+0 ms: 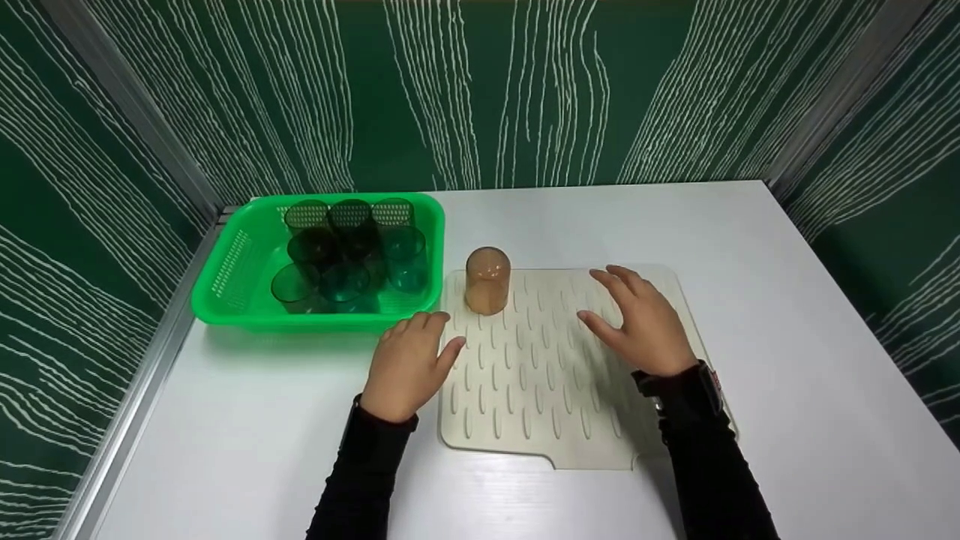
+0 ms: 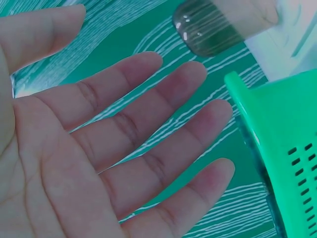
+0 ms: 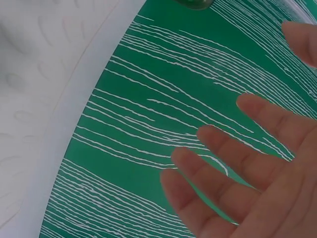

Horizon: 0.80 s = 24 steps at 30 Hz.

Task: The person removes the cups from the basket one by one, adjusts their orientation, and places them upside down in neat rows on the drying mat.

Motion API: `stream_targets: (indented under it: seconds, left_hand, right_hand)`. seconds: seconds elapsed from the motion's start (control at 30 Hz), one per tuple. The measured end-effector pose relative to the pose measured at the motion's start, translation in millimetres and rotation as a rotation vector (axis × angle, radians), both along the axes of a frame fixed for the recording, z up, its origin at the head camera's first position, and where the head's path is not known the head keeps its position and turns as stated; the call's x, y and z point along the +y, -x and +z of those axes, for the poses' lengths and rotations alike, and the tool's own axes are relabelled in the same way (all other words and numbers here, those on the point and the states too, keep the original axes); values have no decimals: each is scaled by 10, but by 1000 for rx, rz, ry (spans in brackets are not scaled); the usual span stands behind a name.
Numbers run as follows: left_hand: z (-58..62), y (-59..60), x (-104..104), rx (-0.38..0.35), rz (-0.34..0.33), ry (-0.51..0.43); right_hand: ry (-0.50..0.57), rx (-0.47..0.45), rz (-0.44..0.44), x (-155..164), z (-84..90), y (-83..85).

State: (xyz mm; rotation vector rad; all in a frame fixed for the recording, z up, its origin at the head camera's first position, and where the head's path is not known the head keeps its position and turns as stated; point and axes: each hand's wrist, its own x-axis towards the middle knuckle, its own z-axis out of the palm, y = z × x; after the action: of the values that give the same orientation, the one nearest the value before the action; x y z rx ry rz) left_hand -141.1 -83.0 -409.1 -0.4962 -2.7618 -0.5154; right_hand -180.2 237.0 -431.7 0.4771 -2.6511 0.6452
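Note:
An amber see-through cup (image 1: 487, 281) stands upside down at the back left corner of a cream drying mat (image 1: 525, 375). My left hand (image 1: 409, 367) hovers by the mat's left edge, close to the front of a green basket (image 1: 247, 319). In the left wrist view its fingers (image 2: 148, 114) are spread and the palm holds nothing; the cup (image 2: 208, 29) shows beyond them. Over the right part of the mat, my right hand (image 1: 641, 322) is held with thumb and fingers apart, grasping nothing. Its relaxed fingers (image 3: 237, 168) fill the lower right of the right wrist view.
Inside the basket, several dark and teal see-through cups (image 1: 345, 281) stand close together toward its right side. A white table (image 1: 300, 420) carries everything. Green walls (image 1: 495, 90) with white wavy lines enclose it at the back and sides.

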Motion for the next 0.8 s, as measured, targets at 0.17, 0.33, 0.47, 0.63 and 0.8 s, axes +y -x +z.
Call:
stream_targets:
  seconds: [0.17, 0.33, 0.47, 0.63, 0.8]
  left_hand:
    - [6, 11, -23, -27, 14, -4]
    - [25, 34, -60, -40, 40, -13]
    - [32, 53, -88, -37, 57, -29]
    - [22, 70, -114, -46, 73, -40]
    - [3, 96, -136, -14, 82, -45]
  right_hand:
    - [-34, -56, -22, 21, -49, -16]
    - [-35, -193, -26, 70, -48, -44]
    - [-38, -262, -29, 116, -44, -69]
    - [-42, -272, -30, 133, -61, -71]
    - [-30, -303, -39, 139, -79, -83]
